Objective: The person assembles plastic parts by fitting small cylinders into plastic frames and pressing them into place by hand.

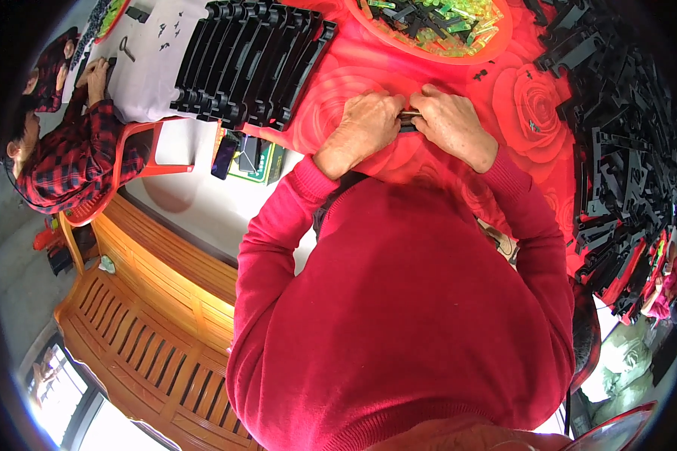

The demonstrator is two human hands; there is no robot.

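Observation:
My left hand [365,122] and my right hand [454,125] meet close to the near edge of a red rose-patterned tablecloth [308,113]. Between them is a small dark strip-shaped part [408,126], gripped by the curled fingers of both. Most of it is hidden by the hands, so its exact kind does not show. Beyond my hands stands an orange-red basin [429,54] filled with yellow-green and black plastic pieces. A row of long black slotted plastic parts [252,64] lies to the left of my left hand.
A large heap of black plastic parts [624,165] covers the table's right side. Small black bits [481,74] lie beyond my right hand. At far left another person [71,161] sits on a red chair [120,169]. A wooden bench [150,316] stands behind on the left.

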